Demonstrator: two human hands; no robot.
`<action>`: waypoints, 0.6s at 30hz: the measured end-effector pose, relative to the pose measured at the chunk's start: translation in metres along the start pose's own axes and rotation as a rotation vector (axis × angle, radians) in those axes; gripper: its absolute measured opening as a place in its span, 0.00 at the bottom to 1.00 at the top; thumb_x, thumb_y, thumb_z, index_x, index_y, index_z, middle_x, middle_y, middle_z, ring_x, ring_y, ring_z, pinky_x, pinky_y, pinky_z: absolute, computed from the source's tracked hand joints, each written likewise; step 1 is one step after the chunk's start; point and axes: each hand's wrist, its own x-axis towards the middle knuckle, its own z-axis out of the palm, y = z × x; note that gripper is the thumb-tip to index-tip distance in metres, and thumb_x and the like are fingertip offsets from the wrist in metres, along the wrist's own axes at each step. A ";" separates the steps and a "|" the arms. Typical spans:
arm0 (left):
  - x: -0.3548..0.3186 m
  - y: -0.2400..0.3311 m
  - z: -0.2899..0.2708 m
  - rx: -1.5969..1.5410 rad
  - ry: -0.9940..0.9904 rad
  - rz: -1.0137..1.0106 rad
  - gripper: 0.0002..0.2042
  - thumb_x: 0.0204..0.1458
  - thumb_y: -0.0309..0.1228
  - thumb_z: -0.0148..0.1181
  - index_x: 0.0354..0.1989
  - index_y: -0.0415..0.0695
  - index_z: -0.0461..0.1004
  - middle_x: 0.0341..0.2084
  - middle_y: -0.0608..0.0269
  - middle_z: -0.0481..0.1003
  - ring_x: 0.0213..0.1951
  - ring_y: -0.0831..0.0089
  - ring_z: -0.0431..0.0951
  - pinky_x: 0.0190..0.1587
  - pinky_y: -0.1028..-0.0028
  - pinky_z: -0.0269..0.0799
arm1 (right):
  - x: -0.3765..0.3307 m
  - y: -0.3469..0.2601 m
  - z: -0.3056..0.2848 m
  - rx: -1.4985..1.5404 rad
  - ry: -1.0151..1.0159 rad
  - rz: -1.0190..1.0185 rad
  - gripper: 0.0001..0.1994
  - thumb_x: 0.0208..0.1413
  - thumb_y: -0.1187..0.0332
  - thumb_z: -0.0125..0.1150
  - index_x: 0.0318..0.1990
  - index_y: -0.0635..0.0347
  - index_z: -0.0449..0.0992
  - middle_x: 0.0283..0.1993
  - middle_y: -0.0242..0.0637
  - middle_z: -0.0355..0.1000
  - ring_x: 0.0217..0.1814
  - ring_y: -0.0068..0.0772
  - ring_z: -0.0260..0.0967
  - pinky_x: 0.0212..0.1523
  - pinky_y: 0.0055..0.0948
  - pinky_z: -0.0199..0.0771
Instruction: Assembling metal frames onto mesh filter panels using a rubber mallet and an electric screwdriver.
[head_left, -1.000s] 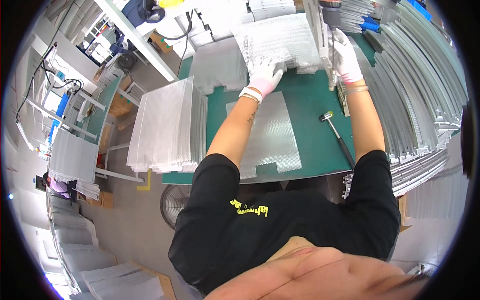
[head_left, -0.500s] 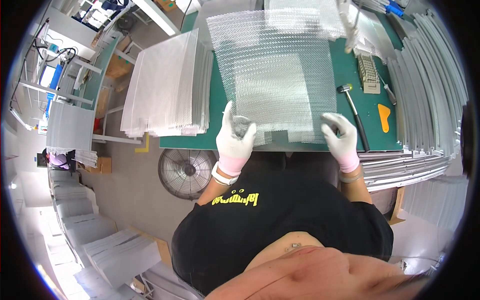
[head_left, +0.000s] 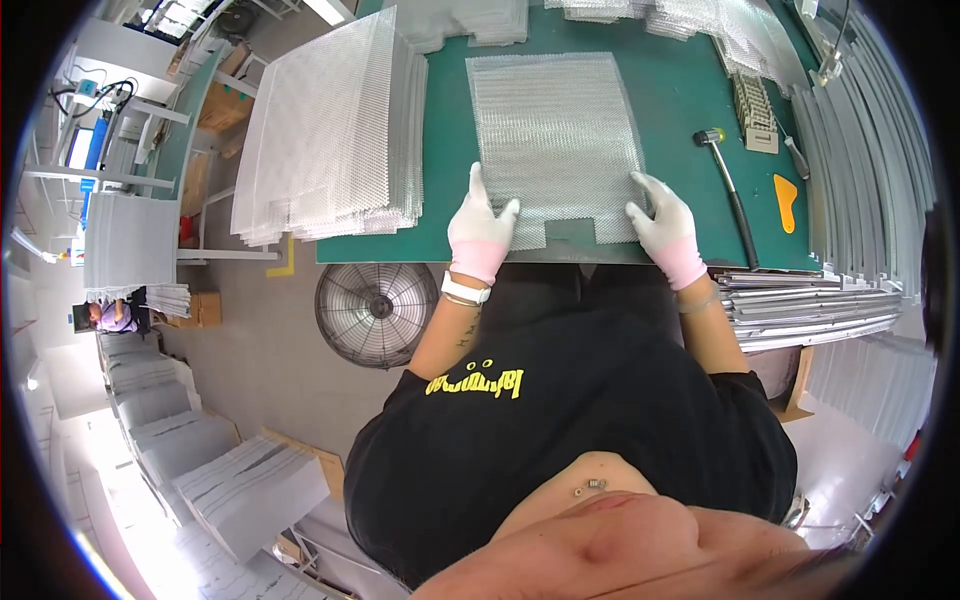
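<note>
A silvery expanded-metal mesh sheet [head_left: 558, 140] lies flat on the green table, with a notch cut into its near edge. My left hand [head_left: 482, 228], in a white glove with a pink cuff, rests at the sheet's near left edge. Its index finger points forward along the side and its thumb lies over the mesh. At the opposite edge is my right hand [head_left: 665, 230], gloved alike, thumb and fingers apart and lightly curved against the side. Neither hand is closed round the sheet. How many sheets lie beneath cannot be made out.
A tall stack of mesh sheets [head_left: 325, 125] stands left on the green table [head_left: 680, 90]. A hammer [head_left: 730, 190], a yellow scraper [head_left: 785, 204], a screwdriver [head_left: 797, 158] and a rack of beige pieces [head_left: 757, 115] lie right. A floor fan [head_left: 378, 308] stands below the table's left front.
The large mesh sheet held raised and tilted over the table is now down flat, lined up with the sheet below. Both hands have moved slightly forward, to its sides.
</note>
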 end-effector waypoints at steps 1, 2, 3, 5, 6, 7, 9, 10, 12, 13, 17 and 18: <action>0.001 -0.002 0.001 -0.002 -0.002 0.000 0.41 0.51 0.41 0.65 0.69 0.35 0.53 0.50 0.40 0.74 0.46 0.49 0.78 0.48 0.61 0.75 | -0.001 0.002 0.003 -0.002 0.000 0.002 0.21 0.53 0.69 0.63 0.56 0.58 0.74 0.57 0.47 0.73 0.60 0.46 0.70 0.61 0.36 0.70; 0.001 -0.003 0.002 0.013 -0.005 0.004 0.41 0.50 0.42 0.65 0.69 0.35 0.53 0.50 0.41 0.74 0.47 0.49 0.78 0.48 0.61 0.75 | -0.001 0.004 0.005 -0.056 -0.002 -0.019 0.21 0.53 0.69 0.63 0.56 0.58 0.74 0.58 0.46 0.73 0.61 0.46 0.70 0.61 0.36 0.70; 0.002 -0.004 0.003 0.028 -0.008 0.009 0.41 0.50 0.42 0.65 0.69 0.35 0.53 0.50 0.41 0.74 0.47 0.49 0.78 0.49 0.61 0.75 | -0.002 0.005 0.006 -0.110 -0.004 -0.039 0.21 0.53 0.69 0.63 0.56 0.57 0.74 0.59 0.46 0.72 0.61 0.46 0.70 0.61 0.35 0.70; 0.001 -0.005 0.003 0.013 -0.008 0.012 0.42 0.50 0.42 0.65 0.69 0.35 0.53 0.50 0.41 0.74 0.47 0.49 0.78 0.49 0.61 0.75 | -0.003 0.004 0.006 -0.116 -0.001 -0.043 0.21 0.53 0.69 0.63 0.56 0.57 0.74 0.59 0.45 0.72 0.62 0.46 0.69 0.61 0.35 0.70; 0.001 -0.005 0.003 0.001 -0.006 0.015 0.42 0.50 0.43 0.65 0.69 0.35 0.53 0.51 0.41 0.74 0.48 0.49 0.78 0.48 0.61 0.75 | -0.003 0.004 0.006 -0.119 0.004 -0.050 0.21 0.54 0.68 0.63 0.56 0.57 0.74 0.60 0.45 0.71 0.62 0.46 0.69 0.62 0.35 0.70; 0.001 -0.005 0.003 0.000 -0.009 0.016 0.42 0.50 0.43 0.65 0.69 0.35 0.53 0.51 0.41 0.74 0.48 0.49 0.78 0.48 0.61 0.75 | -0.002 0.005 0.006 -0.120 0.004 -0.047 0.21 0.54 0.68 0.63 0.56 0.57 0.74 0.60 0.45 0.71 0.62 0.46 0.69 0.62 0.35 0.70; 0.002 -0.006 0.002 0.028 -0.027 -0.013 0.42 0.50 0.43 0.65 0.69 0.34 0.53 0.51 0.41 0.74 0.48 0.49 0.78 0.48 0.61 0.75 | -0.001 0.008 0.006 -0.092 -0.018 -0.044 0.21 0.54 0.68 0.63 0.56 0.57 0.74 0.61 0.45 0.71 0.63 0.46 0.68 0.62 0.36 0.69; 0.003 -0.007 0.002 0.026 -0.029 -0.012 0.42 0.50 0.43 0.65 0.69 0.34 0.53 0.51 0.41 0.74 0.48 0.49 0.78 0.48 0.61 0.75 | -0.001 0.008 0.005 -0.094 -0.018 -0.042 0.21 0.54 0.68 0.63 0.56 0.57 0.74 0.61 0.45 0.71 0.63 0.46 0.68 0.62 0.36 0.69; 0.004 -0.008 0.001 0.059 -0.049 -0.001 0.42 0.50 0.43 0.65 0.69 0.34 0.53 0.51 0.41 0.74 0.48 0.50 0.78 0.48 0.62 0.75 | 0.000 0.007 0.004 -0.123 -0.050 -0.039 0.21 0.54 0.67 0.63 0.57 0.57 0.74 0.61 0.45 0.70 0.63 0.46 0.68 0.62 0.36 0.69; 0.005 -0.007 0.000 0.058 -0.049 -0.001 0.42 0.50 0.43 0.65 0.69 0.34 0.53 0.51 0.41 0.74 0.48 0.50 0.78 0.48 0.62 0.75 | -0.001 0.007 0.004 -0.124 -0.049 -0.039 0.21 0.54 0.67 0.63 0.57 0.57 0.74 0.61 0.45 0.70 0.63 0.46 0.68 0.62 0.36 0.69; 0.003 -0.005 0.001 0.074 -0.055 0.005 0.42 0.50 0.43 0.65 0.68 0.34 0.54 0.49 0.42 0.74 0.47 0.50 0.78 0.48 0.62 0.75 | -0.003 0.007 0.003 -0.164 -0.080 -0.020 0.21 0.54 0.66 0.62 0.57 0.56 0.74 0.62 0.46 0.69 0.62 0.47 0.68 0.62 0.36 0.69; 0.003 -0.006 0.002 0.079 -0.019 0.035 0.42 0.50 0.44 0.66 0.68 0.34 0.54 0.49 0.42 0.74 0.47 0.51 0.78 0.47 0.62 0.76 | -0.002 0.007 0.003 -0.170 -0.089 -0.019 0.21 0.55 0.66 0.62 0.57 0.56 0.74 0.63 0.45 0.69 0.62 0.47 0.68 0.62 0.36 0.69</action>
